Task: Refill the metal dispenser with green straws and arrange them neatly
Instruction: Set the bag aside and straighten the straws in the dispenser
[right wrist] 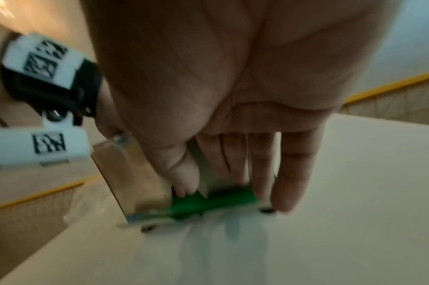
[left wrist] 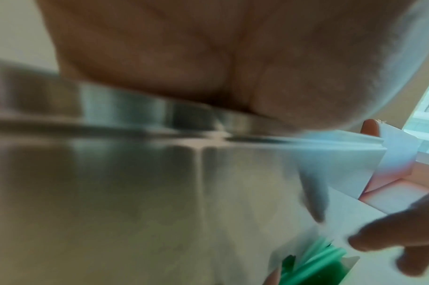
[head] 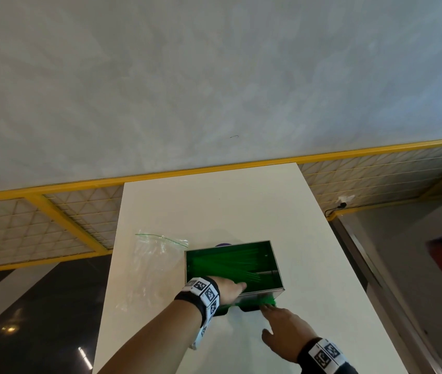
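The metal dispenser (head: 274,261) stands open-topped on the white table (head: 214,206), with green straws (head: 228,263) lying loosely across its inside. My left hand (head: 237,287) lies over the near rim, one straight finger pointing right over the straws; in the left wrist view the palm (left wrist: 208,57) rests on the dispenser's edge (left wrist: 135,192). My right hand (head: 267,309) is open in front of the box. Its straight fingers (right wrist: 232,173) touch a green straw bundle (right wrist: 215,201) in the low front tray, also visible in the left wrist view as green straws (left wrist: 318,260).
A clear zip bag (head: 147,265) lies flat just left of the dispenser. A small purple object (head: 224,244) peeks out behind the box. The table's left and right edges run close by, and a yellow-framed mesh fence (head: 60,220) stands beyond.
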Demonstrator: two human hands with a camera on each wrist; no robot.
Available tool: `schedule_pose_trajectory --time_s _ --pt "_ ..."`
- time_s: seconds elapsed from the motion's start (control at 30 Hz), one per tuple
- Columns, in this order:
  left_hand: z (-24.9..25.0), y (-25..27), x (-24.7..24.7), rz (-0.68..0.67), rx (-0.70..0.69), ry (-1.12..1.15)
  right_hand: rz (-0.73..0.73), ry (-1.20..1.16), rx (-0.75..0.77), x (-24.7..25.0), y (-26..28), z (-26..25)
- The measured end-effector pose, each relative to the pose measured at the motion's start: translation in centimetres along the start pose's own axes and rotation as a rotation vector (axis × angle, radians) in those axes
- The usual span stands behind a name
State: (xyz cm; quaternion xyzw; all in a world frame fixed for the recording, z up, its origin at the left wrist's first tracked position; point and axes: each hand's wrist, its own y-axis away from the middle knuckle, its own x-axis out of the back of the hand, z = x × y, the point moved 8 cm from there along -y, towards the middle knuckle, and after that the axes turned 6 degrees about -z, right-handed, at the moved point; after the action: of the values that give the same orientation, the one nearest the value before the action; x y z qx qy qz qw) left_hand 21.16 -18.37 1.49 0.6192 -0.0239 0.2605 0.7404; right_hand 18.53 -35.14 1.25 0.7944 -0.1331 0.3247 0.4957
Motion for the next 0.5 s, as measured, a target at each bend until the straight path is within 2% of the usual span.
schedule_pose_trajectory --time_s 0.1,0.2,0.27,0.33,0.37,0.43,0.5 --pt "0.2 0.4 0.7 0.047 -0.020 -0.047 0.039 -0.027 0.063 3.7 1.9 -0.9" --pt "0.3 1.0 3.0 0.275 -0.068 -0.089 0.255 -0.065 0.196 10.3 2.9 -3.1" --pt "0.0 1.6 4.5 0.420 -0.064 -0.118 0.315 -0.059 0.252 12.9 2.0 -4.8" --pt "0.0 2.4 5.5 0.512 -0.046 -0.173 0.205 0.015 0.233 12.7 -0.8 -6.1" --pt "-0.1 2.7 5.6 0.514 -0.030 -0.209 0.124 0.061 0.207 11.9 -2.3 -6.7" --pt "-0.7 2.3 4.5 0.418 0.017 -0.244 -0.035 0.140 0.181 9.9 -4.1 -8.1" --pt "-1.4 1.9 3.1 0.333 0.039 -0.244 -0.111 0.197 0.207 8.2 -4.8 -9.1"
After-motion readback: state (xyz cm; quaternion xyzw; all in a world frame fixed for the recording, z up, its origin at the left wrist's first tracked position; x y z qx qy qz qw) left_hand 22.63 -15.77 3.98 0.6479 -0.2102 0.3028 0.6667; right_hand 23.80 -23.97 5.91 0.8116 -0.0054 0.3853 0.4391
